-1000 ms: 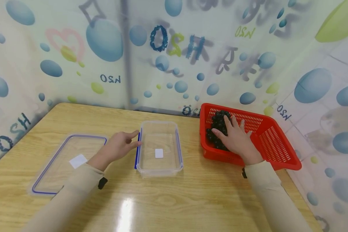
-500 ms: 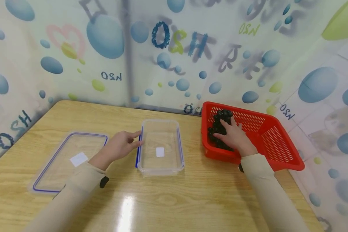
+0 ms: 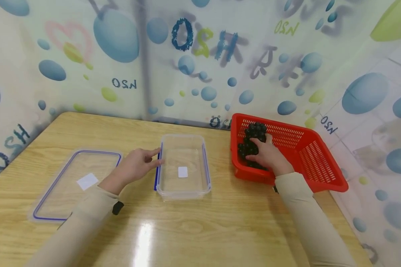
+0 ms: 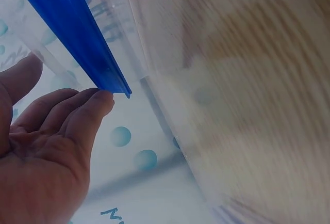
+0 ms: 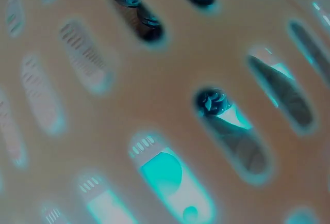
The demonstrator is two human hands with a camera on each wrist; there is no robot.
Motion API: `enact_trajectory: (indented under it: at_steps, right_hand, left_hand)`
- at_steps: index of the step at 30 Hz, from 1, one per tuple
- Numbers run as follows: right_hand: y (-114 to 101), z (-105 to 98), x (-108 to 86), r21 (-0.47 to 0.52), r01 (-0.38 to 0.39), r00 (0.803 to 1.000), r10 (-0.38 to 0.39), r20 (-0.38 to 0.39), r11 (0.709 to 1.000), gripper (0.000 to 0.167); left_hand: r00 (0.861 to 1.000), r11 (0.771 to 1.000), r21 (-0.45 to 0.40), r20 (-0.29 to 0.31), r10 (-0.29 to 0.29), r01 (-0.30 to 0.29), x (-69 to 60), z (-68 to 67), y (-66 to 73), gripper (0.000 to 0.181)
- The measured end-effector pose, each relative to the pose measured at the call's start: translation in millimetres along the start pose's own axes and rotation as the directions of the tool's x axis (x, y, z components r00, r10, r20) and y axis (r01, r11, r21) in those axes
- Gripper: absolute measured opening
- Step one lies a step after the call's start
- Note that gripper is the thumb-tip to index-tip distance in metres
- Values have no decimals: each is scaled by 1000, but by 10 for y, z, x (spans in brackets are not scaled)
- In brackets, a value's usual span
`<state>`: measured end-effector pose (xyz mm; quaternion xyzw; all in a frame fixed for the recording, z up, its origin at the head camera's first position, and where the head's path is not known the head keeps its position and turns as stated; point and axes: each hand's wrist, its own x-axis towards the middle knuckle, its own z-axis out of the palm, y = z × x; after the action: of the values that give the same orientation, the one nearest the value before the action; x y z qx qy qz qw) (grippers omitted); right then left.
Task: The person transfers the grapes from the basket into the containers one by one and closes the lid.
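Observation:
A clear rectangular food container with blue side clips stands on the table, a white label in it. My left hand touches its left side, with the fingers against the hanging blue clip and the thumb near the rim. In the red basket at the right lies a bunch of black grapes. My right hand reaches into this basket, its fingers bent round the grapes; the fingertips are partly hidden. The right wrist view is mostly filled by the slotted basket wall, with dark grapes showing through.
A clear lid with a blue seal and a white label lies on the wooden table at the left, partly under my left forearm. Behind the table hangs a patterned curtain. The basket stands near the right wall.
My right hand has drawn in from spread fingers over the grapes to bent fingers round them. My left hand has stayed at the container's side. The head view has shifted slightly.

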<state>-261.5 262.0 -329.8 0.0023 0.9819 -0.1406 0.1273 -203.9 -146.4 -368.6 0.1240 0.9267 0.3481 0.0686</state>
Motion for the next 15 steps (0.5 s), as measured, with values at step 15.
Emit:
enact_trajectory:
  at_steps: [15]
  right_hand:
    - [48,36,-18,17,-50,998,49,34,999,38]
  left_hand:
    - [1000,999,-39,3,8,-8,-9,22,-15,55]
